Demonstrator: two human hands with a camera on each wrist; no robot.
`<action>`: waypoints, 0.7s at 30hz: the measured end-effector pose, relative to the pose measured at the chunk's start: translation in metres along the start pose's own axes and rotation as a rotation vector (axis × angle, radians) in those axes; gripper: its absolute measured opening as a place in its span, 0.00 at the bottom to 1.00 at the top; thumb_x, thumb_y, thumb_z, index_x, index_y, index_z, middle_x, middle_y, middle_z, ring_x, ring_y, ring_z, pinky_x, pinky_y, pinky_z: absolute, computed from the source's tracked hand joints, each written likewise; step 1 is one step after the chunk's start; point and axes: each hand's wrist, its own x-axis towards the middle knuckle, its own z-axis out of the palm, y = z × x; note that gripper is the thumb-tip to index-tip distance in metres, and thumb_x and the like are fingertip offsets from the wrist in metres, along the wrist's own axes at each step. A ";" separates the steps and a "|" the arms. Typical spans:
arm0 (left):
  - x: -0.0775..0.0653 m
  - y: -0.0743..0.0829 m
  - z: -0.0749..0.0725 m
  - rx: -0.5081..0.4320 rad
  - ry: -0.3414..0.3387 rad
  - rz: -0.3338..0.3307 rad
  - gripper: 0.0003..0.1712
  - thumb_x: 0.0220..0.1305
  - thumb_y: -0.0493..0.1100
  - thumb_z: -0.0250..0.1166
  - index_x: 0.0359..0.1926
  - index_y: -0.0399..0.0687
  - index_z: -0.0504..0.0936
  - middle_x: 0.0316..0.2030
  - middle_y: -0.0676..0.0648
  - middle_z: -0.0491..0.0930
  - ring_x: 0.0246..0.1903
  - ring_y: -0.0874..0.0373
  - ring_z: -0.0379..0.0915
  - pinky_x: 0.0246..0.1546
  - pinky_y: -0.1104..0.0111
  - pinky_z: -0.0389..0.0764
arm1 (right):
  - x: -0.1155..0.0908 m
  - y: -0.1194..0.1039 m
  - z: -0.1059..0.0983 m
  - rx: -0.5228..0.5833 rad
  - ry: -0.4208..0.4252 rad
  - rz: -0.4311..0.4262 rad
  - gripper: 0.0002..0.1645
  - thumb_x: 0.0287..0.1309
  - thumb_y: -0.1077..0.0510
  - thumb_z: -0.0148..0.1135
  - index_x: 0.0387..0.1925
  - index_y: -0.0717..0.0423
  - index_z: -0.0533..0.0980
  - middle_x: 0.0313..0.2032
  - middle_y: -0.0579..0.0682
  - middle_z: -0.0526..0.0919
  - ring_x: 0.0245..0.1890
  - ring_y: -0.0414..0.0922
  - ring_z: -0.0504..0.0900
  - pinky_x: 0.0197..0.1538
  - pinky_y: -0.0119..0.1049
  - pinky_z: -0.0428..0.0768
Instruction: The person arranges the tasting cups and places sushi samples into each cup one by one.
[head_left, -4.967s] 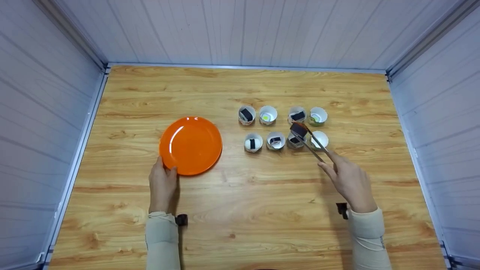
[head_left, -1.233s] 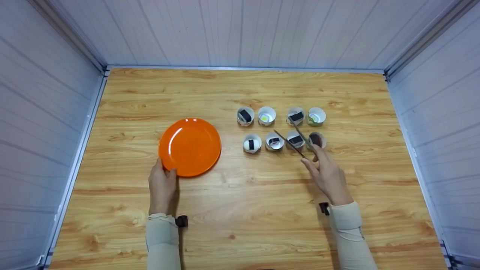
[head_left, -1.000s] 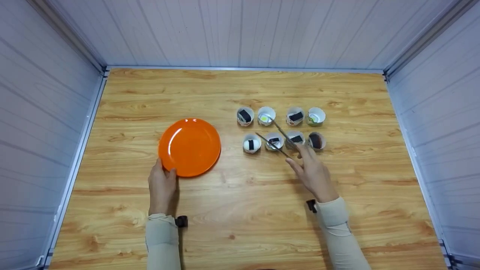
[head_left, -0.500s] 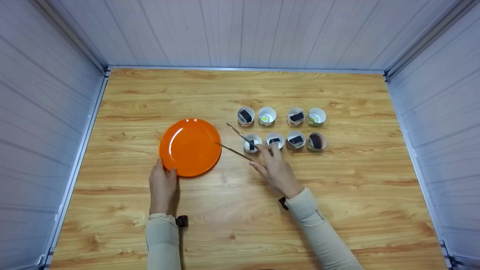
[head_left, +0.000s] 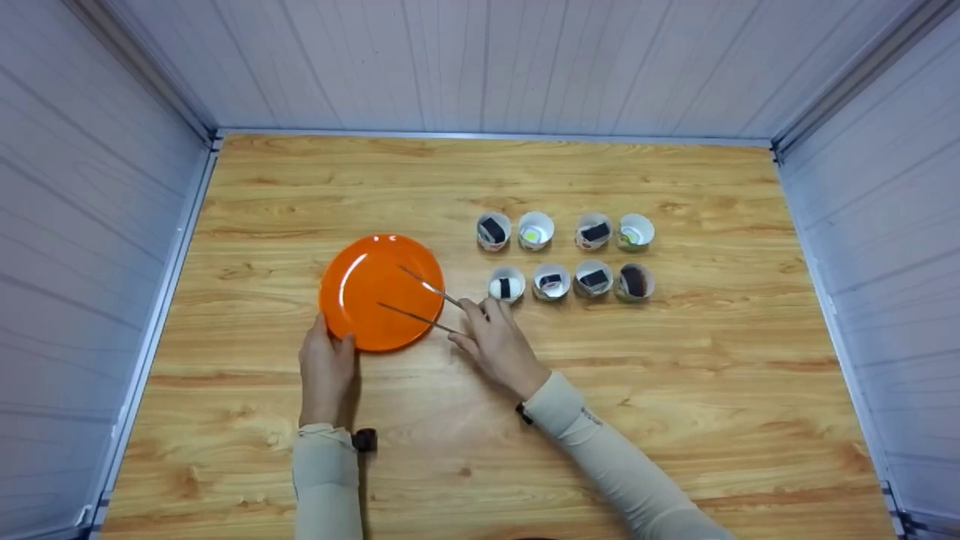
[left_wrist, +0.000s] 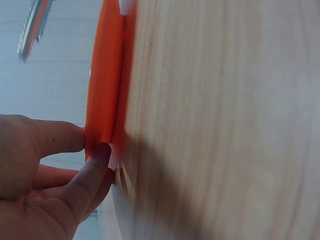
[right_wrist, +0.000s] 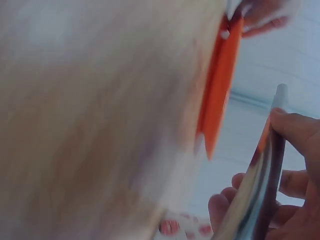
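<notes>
My left hand (head_left: 326,375) pinches the near-left rim of an orange plate (head_left: 360,262); in the left wrist view, thumb and fingers sit on both sides of the edge. In my right hand (head_left: 502,349) is a pair of metal tongs (head_left: 442,294), tips spread above the plate with nothing between them. The right wrist view shows the fingers wrapped about the tongs (right_wrist: 257,187). No food lies on the plate. To the right, the front-right paper cup holds a dark brown piece (head_left: 633,282), and the front-left cup holds a white piece with a black band (head_left: 507,288).
Small paper cups stand in two rows right of the plate. Several hold black-wrapped sushi-like pieces (head_left: 595,232); two back cups (head_left: 535,223) (head_left: 637,225) show only yellow or green at the bottom. Pale panels (head_left: 480,67) enclose the wooden table (head_left: 465,450).
A dark piece held in the tongs earlier now sits in the front-right cup. My right hand has swept left with the spread tongs, from the cups to over the plate. My left hand stays put.
</notes>
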 end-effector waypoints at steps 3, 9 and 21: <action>-0.001 0.000 0.000 0.000 0.003 0.005 0.19 0.71 0.32 0.57 0.61 0.33 0.70 0.54 0.34 0.76 0.56 0.42 0.71 0.61 0.49 0.70 | 0.004 -0.002 0.008 0.029 -0.035 0.017 0.28 0.68 0.46 0.63 0.61 0.58 0.72 0.39 0.51 0.69 0.42 0.50 0.68 0.41 0.39 0.73; -0.001 0.001 -0.001 -0.003 0.001 -0.003 0.19 0.71 0.32 0.57 0.60 0.33 0.70 0.53 0.35 0.76 0.55 0.42 0.71 0.60 0.49 0.70 | 0.009 -0.002 0.016 0.041 -0.101 0.056 0.26 0.68 0.47 0.62 0.58 0.58 0.72 0.38 0.52 0.68 0.39 0.50 0.68 0.38 0.39 0.72; 0.000 0.003 0.000 -0.016 -0.005 -0.044 0.20 0.71 0.32 0.56 0.62 0.36 0.69 0.55 0.37 0.75 0.56 0.45 0.71 0.62 0.51 0.70 | 0.013 -0.003 0.016 -0.009 -0.164 0.085 0.28 0.68 0.46 0.63 0.61 0.59 0.72 0.39 0.55 0.70 0.39 0.53 0.68 0.41 0.41 0.72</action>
